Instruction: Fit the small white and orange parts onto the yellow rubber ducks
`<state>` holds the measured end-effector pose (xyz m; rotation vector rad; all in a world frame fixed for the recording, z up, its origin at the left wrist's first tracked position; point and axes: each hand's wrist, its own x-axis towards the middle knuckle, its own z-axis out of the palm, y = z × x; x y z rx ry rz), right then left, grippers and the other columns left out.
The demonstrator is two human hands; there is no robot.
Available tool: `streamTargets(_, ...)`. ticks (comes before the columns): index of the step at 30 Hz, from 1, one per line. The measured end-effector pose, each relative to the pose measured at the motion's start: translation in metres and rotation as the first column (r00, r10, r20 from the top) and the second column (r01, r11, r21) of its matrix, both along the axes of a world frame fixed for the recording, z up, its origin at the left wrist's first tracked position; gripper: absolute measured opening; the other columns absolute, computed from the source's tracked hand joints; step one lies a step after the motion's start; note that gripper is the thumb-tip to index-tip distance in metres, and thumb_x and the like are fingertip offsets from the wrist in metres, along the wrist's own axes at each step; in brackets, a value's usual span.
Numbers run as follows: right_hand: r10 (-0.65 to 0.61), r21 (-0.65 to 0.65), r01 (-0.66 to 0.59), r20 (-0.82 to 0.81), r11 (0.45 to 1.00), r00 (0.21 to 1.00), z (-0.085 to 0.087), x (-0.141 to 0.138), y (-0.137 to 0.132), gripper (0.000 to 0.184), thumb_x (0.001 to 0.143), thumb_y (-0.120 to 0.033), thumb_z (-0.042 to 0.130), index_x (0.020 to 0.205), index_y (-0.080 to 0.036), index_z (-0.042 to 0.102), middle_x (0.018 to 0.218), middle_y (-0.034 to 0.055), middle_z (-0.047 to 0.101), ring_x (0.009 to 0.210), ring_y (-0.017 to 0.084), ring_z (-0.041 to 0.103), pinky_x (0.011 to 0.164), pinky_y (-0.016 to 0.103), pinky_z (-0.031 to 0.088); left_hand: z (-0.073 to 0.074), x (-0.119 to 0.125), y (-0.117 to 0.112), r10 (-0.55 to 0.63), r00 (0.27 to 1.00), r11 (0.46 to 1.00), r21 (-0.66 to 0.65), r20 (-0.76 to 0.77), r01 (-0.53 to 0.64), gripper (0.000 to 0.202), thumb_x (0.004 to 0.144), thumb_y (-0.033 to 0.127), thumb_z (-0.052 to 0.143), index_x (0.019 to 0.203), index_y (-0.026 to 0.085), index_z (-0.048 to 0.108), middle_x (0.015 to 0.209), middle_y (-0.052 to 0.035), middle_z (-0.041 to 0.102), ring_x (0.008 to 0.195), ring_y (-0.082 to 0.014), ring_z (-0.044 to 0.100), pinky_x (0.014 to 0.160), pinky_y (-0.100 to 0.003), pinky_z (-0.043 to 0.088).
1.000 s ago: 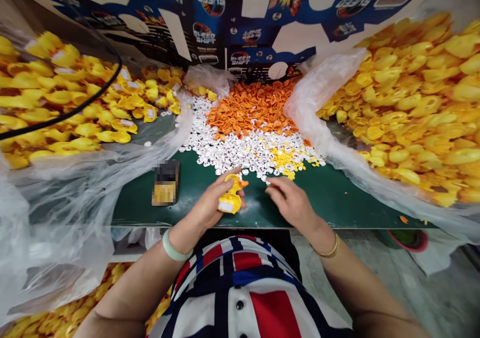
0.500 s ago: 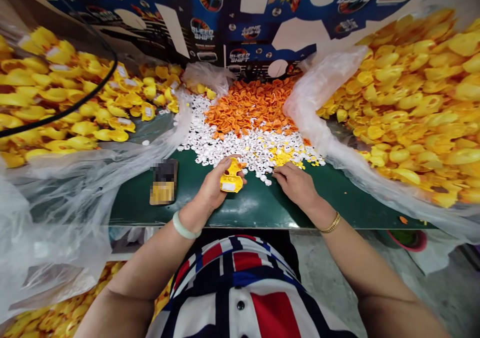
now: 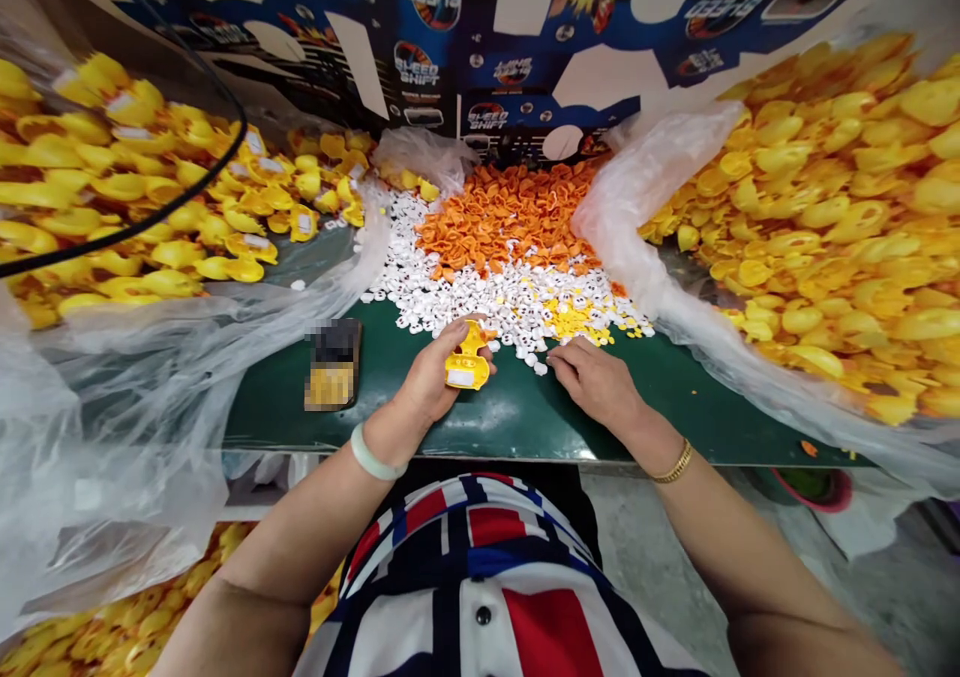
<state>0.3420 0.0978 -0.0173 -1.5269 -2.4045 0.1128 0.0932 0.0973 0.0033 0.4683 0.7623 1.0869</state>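
Yellow rubber duck, light, soft, held by the body in your closed left hand; your half-open right hand, empty, lies beside loose white plastic pieces.

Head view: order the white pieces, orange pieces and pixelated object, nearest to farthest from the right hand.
Right hand:
1. White pieces: just ahead, by the fingertips.
2. Orange pieces: farther ahead, behind the white.
3. Pixelated object: far to the left.

Compared with a moment before, the yellow rubber duck in the left hand sits higher, nearer the white pieces, and the right hand has moved up to their lower edge.
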Motion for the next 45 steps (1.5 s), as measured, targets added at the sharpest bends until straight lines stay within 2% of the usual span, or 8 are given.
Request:
streamTargets(7, -0.202, 0.115, 0.228, -0.202, 0.967, 0.958, -0.001, 0.017, -0.015, 0.023, 0.098, -0.032, 0.049, 0.1, -0.021, 0.069, 0.095, 0.007, 0.072, 0.09, 0.022, 0.068, 0.074, 0.032, 0.051, 0.0, 0.001, 0.0, 0.023, 1.0, 1.0, -0.006, -0.001, -0.023, 0.047, 0.077, 0.041, 0.069, 0.114, 0.015, 0.057, 0.075, -0.0036, 0.063, 0.063, -0.017, 0.063, 0.057, -0.028, 0.052)
streamTargets(13, -0.174, -0.083, 0.156, -0.295, 0.984, 0.94, 0.0, -0.005, -0.019, 0.023, 0.096, -0.033, 0.05, 0.096, -0.022, 0.071, 0.092, 0.0058, 0.073, 0.085, 0.022, 0.069, 0.075, 0.035, 0.053, 0.0, 0.004, 0.0, 0.021, 1.0, 1.0, -0.001, -0.006, -0.021, 0.046, 0.077, 0.039, 0.07, 0.114, 0.015, 0.057, 0.077, -0.0031, 0.063, 0.064, -0.0166, 0.063, 0.058, -0.028, 0.053)
streamTargets(18, -0.284, -0.289, 0.145, -0.53, 0.946, 0.799, 0.007, -0.006, -0.006, 0.031, 0.098, -0.04, 0.046, 0.113, -0.02, 0.066, 0.095, 0.0048, 0.075, 0.061, 0.015, 0.065, 0.059, 0.03, 0.053, 0.0, 0.002, -0.001, 0.045, 0.999, 0.999, 0.0, -0.012, -0.045, 0.045, 0.076, 0.038, 0.07, 0.113, 0.016, 0.058, 0.081, -0.0033, 0.064, 0.063, -0.0157, 0.064, 0.057, -0.027, 0.053)
streamTargets(22, -0.283, -0.023, 0.288, -0.274, 0.957, 0.919, 0.012, 0.022, -0.004, 0.025, 0.096, -0.034, 0.05, 0.105, -0.021, 0.069, 0.101, 0.0079, 0.072, 0.089, 0.022, 0.068, 0.072, 0.034, 0.053, 0.0, 0.002, -0.001, 0.04, 0.999, 0.999, -0.006, -0.005, -0.04, 0.044, 0.076, 0.038, 0.071, 0.112, 0.016, 0.058, 0.079, -0.003, 0.064, 0.064, -0.016, 0.064, 0.058, -0.028, 0.053)
streamTargets(27, -0.221, 0.092, 0.216, 0.051, 0.972, 0.974, 0.004, 0.03, -0.015, 0.023, 0.096, -0.031, 0.054, 0.108, -0.023, 0.071, 0.1, 0.0087, 0.068, 0.095, 0.026, 0.062, 0.066, 0.035, 0.05, -0.002, 0.004, 0.0, 0.022, 0.999, 1.0, -0.008, -0.023, -0.022, 0.044, 0.076, 0.037, 0.07, 0.112, 0.016, 0.058, 0.08, -0.0035, 0.064, 0.065, -0.0163, 0.064, 0.06, -0.03, 0.055)
streamTargets(31, -0.126, 0.076, 0.128, -0.028, 0.989, 0.992, -0.004, 0.024, -0.018, 0.025, 0.098, -0.032, 0.05, 0.11, -0.027, 0.072, 0.102, 0.0067, 0.069, 0.096, 0.024, 0.062, 0.07, 0.036, 0.051, -0.001, 0.004, -0.001, 0.007, 1.0, 1.0, -0.006, -0.03, -0.007, 0.044, 0.076, 0.038, 0.07, 0.112, 0.016, 0.058, 0.082, -0.0041, 0.065, 0.065, -0.0162, 0.064, 0.059, -0.029, 0.053)
streamTargets(35, -0.143, 0.111, 0.161, -0.15, 0.981, 0.978, -0.002, 0.024, -0.019, 0.025, 0.099, -0.028, 0.049, 0.109, -0.026, 0.072, 0.103, 0.0056, 0.07, 0.099, 0.023, 0.064, 0.079, 0.037, 0.052, 0.001, 0.003, -0.001, 0.029, 0.999, 0.999, -0.013, -0.038, -0.029, 0.046, 0.076, 0.039, 0.07, 0.113, 0.016, 0.058, 0.081, -0.0038, 0.064, 0.065, -0.0163, 0.063, 0.057, -0.028, 0.053)
streamTargets(45, 0.041, 0.105, -0.058, 0.155, 0.993, 0.987, 0.009, 0.0, -0.005, 0.021, 0.098, -0.028, 0.053, 0.092, -0.023, 0.073, 0.087, 0.007, 0.065, 0.084, 0.023, 0.055, 0.07, 0.036, 0.043, -0.001, 0.003, 0.0, 0.052, 0.999, 0.999, -0.016, -0.009, -0.052, 0.047, 0.075, 0.04, 0.072, 0.113, 0.016, 0.058, 0.083, -0.0037, 0.064, 0.065, -0.016, 0.063, 0.058, -0.028, 0.053)
